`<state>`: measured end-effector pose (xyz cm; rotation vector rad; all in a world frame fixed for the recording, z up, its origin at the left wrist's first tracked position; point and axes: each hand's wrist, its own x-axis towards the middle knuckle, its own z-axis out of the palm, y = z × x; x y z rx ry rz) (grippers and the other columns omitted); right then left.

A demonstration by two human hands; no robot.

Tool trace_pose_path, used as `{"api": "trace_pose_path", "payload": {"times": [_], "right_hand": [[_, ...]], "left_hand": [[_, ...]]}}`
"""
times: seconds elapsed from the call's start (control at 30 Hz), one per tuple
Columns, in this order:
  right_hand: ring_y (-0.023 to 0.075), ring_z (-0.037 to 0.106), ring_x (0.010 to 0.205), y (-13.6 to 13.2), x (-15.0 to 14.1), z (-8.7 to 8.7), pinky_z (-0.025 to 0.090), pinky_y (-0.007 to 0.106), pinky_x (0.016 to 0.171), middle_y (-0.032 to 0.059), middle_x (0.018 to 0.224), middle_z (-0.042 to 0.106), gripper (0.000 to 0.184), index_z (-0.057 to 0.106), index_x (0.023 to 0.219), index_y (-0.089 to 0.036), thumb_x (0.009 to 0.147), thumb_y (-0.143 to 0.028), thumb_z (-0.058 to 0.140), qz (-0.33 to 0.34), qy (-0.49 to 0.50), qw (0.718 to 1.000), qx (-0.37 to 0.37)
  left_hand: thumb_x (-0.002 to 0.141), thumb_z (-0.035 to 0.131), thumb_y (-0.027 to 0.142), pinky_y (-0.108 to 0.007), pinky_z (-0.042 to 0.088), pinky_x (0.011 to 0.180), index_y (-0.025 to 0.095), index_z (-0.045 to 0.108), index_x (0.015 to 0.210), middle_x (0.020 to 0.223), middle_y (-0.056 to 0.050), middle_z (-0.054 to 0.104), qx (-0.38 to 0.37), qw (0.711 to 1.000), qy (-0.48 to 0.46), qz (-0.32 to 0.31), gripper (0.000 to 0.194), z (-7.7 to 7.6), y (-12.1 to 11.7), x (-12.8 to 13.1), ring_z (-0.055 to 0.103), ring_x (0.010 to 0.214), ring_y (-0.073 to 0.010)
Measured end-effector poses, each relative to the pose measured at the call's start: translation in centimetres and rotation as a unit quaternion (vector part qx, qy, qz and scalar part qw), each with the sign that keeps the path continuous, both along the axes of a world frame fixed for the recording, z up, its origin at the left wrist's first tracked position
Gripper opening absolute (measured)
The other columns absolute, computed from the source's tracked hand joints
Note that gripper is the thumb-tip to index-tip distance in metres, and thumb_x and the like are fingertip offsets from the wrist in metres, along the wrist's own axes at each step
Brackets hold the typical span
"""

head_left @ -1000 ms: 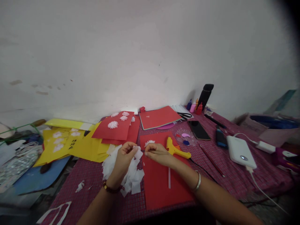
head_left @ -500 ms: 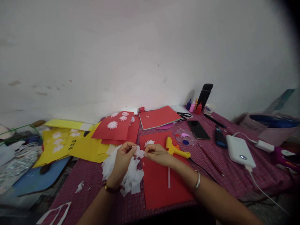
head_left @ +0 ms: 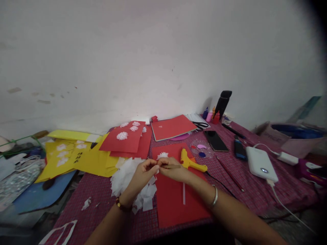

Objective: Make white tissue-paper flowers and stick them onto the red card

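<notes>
My left hand (head_left: 145, 173) and my right hand (head_left: 174, 170) meet fingertip to fingertip over the left edge of a red paper sheet (head_left: 178, 212). Between them shows a bit of white tissue paper (head_left: 157, 169), mostly hidden by the fingers. My left thumb and fingers pinch it. A thin brownish stick (head_left: 171, 166) lies along my right hand, its tip end at the pinched paper. Under my left hand spreads a heap of white tissue paper squares (head_left: 122, 175). On the red sheet sit a white ruffled paper flower (head_left: 162, 155) and a translucent glue stick (head_left: 184, 194).
A yellow glue gun (head_left: 191, 162) lies right of my right hand, its cord trailing off. Farther right are a phone (head_left: 216, 141), a red pencil (head_left: 231, 174) and a white power bank (head_left: 262, 165). Red cards with white flowers (head_left: 120, 144) and yellow cards (head_left: 94, 160) lie left.
My hands have come together, and the white tissue paper that was spread between them is now mostly hidden in the fingers. The brownish stick now shows along my right hand.
</notes>
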<state>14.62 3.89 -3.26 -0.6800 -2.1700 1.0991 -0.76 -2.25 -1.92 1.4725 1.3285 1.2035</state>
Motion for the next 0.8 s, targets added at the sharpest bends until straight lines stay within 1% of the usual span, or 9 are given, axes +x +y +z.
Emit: {"api": "trace_pose_path", "payload": {"times": [0.07,0.17,0.2,0.37,0.57,0.63,0.7,0.73,0.8], "right_hand": [[0.0079,0.044,0.055,-0.2,0.0,0.4,0.030,0.018,0.051,-0.0034,0.060,0.050,0.013,0.055,0.064,-0.016,0.077,-0.019,0.052,-0.001,-0.012,1.000,0.010],[0.0080,0.043,0.054,-0.3,0.1,0.9,0.029,0.019,0.050,-0.0036,0.058,0.049,0.016,0.055,0.063,-0.016,0.078,-0.021,0.053,-0.016,-0.027,0.999,0.018],[0.0079,0.042,0.054,-0.3,0.1,0.9,0.029,0.019,0.050,-0.0037,0.058,0.049,0.015,0.055,0.063,-0.016,0.077,-0.020,0.054,-0.023,-0.031,0.999,0.022],[0.0077,0.043,0.054,-0.1,0.0,0.5,0.029,0.018,0.049,-0.0038,0.058,0.049,0.012,0.055,0.063,-0.016,0.076,-0.017,0.053,-0.029,-0.029,0.999,0.015],[0.0083,0.045,0.056,0.0,0.2,0.5,0.032,0.019,0.051,-0.0032,0.060,0.052,0.011,0.057,0.069,-0.016,0.077,-0.021,0.053,-0.024,-0.024,0.999,-0.003],[0.0089,0.047,0.058,0.3,0.4,0.7,0.034,0.019,0.053,-0.0025,0.063,0.054,0.008,0.058,0.073,-0.016,0.077,-0.020,0.053,-0.050,0.012,0.998,-0.023],[0.0096,0.050,0.059,0.5,0.8,1.2,0.038,0.021,0.056,-0.0011,0.066,0.056,0.008,0.058,0.078,-0.016,0.078,-0.022,0.051,-0.077,0.083,0.991,-0.064],[0.0099,0.051,0.060,0.5,0.9,1.5,0.040,0.022,0.057,-0.0001,0.068,0.058,0.009,0.057,0.079,-0.016,0.079,-0.023,0.051,-0.080,0.124,0.985,-0.088],[0.0108,0.054,0.060,0.4,1.3,2.1,0.043,0.024,0.059,0.0017,0.070,0.060,0.010,0.057,0.080,-0.016,0.079,-0.024,0.051,-0.052,0.194,0.971,-0.127]], "left_hand": [[0.078,0.054,0.030,-0.023,0.041,0.060,0.017,0.065,0.080,0.072,-0.002,0.062,0.001,1.000,-0.020,0.015,0.017,-0.1,-0.2,0.0,0.053,0.065,-0.0142],[0.085,0.040,0.036,-0.024,0.043,0.060,0.017,0.067,0.083,0.078,-0.005,0.064,0.004,0.998,-0.046,0.040,0.032,-0.1,-0.3,-0.3,0.055,0.068,-0.0157],[0.086,0.039,0.037,-0.024,0.043,0.060,0.017,0.067,0.084,0.079,-0.005,0.064,0.005,0.998,-0.052,0.041,0.034,-0.1,-0.3,-0.3,0.055,0.069,-0.0159],[0.070,0.064,0.024,-0.022,0.041,0.058,0.016,0.065,0.075,0.067,0.000,0.061,0.018,0.999,-0.025,0.027,0.009,-0.3,0.0,-0.3,0.052,0.063,-0.0127],[0.071,0.063,0.023,-0.021,0.039,0.053,0.015,0.061,0.068,0.060,0.001,0.057,0.003,0.997,-0.049,0.056,0.009,-0.6,0.3,-0.6,0.050,0.055,-0.0104],[0.069,0.064,0.023,-0.021,0.039,0.053,0.015,0.061,0.067,0.059,0.002,0.057,0.003,0.994,-0.085,0.075,0.010,-0.6,0.5,-0.8,0.050,0.054,-0.0096],[0.068,0.066,0.023,-0.021,0.041,0.055,0.015,0.061,0.069,0.062,0.002,0.058,0.002,0.985,-0.144,0.095,0.010,-0.6,0.6,-0.9,0.051,0.056,-0.0091],[0.066,0.068,0.023,-0.021,0.043,0.057,0.015,0.061,0.072,0.065,0.002,0.059,-0.003,0.979,-0.176,0.102,0.011,-0.7,0.7,-0.9,0.052,0.058,-0.0090],[0.064,0.069,0.022,-0.022,0.045,0.061,0.016,0.063,0.079,0.071,0.001,0.061,-0.019,0.967,-0.229,0.108,0.017,-0.7,0.9,-1.0,0.054,0.062,-0.0091]]}}
